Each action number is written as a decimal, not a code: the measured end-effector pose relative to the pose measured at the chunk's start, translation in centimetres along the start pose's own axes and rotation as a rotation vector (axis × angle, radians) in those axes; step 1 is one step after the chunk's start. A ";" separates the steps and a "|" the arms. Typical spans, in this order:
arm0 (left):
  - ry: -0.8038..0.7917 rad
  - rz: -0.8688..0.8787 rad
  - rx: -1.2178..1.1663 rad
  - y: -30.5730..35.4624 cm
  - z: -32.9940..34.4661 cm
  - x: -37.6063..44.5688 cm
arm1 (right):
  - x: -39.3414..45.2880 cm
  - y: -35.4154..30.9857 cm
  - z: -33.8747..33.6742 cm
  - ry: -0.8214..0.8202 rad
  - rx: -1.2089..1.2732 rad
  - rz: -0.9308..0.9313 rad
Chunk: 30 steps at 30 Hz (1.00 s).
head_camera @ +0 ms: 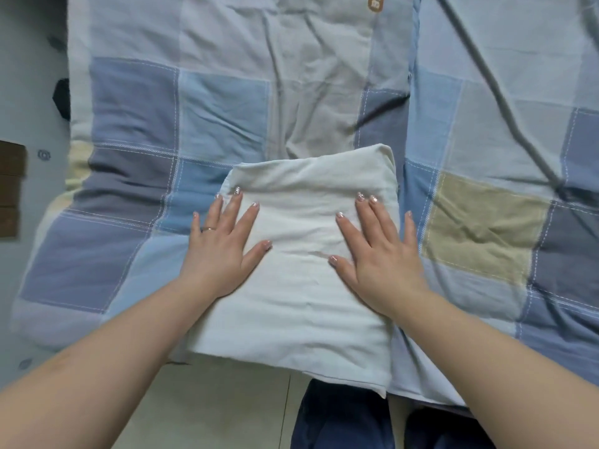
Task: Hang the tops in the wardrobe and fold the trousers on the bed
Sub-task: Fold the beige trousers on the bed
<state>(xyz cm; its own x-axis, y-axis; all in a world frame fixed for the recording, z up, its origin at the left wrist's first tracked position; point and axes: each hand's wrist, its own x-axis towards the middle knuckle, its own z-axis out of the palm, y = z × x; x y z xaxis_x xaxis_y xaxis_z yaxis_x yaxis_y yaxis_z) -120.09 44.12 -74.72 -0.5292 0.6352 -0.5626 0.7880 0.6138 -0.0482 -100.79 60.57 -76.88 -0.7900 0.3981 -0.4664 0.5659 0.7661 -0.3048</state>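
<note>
Our folded white trousers lie at the near edge of the bed, one corner overhanging the floor; we judge they could slide off or unfold once pressure lifts. Our left hand and right hand press flat on them, fingers straight and spread, gripping nothing.

Bare forearms, no sleeves; left hand wears thin ring, right hand none, glittery polished nails on both, navy trousers below

Single head view, close, looking steeply down over the bed
</note>
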 end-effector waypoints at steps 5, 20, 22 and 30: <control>0.078 -0.152 -0.474 -1.7 0.7 -1.6 | -2.6 1.5 -0.6 -0.005 0.263 0.169; 0.143 0.014 -0.679 -1.8 -0.2 -4.4 | -5.3 -2.8 -0.8 0.089 0.531 0.152; 0.236 0.040 -0.636 -1.3 -0.6 -5.4 | -5.5 -2.8 -1.0 0.089 0.610 0.216; 0.441 0.124 -0.504 2.4 -4.8 -10.4 | -8.1 -1.4 -4.4 0.087 0.711 0.181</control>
<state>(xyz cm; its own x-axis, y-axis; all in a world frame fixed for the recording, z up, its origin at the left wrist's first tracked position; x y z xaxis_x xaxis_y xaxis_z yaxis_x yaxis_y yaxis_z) -114.21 41.22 -65.06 -0.6076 0.7810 -0.1446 0.6648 0.5997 0.4455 -96.24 58.48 -69.02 -0.6692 0.5483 -0.5016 0.6819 0.1848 -0.7077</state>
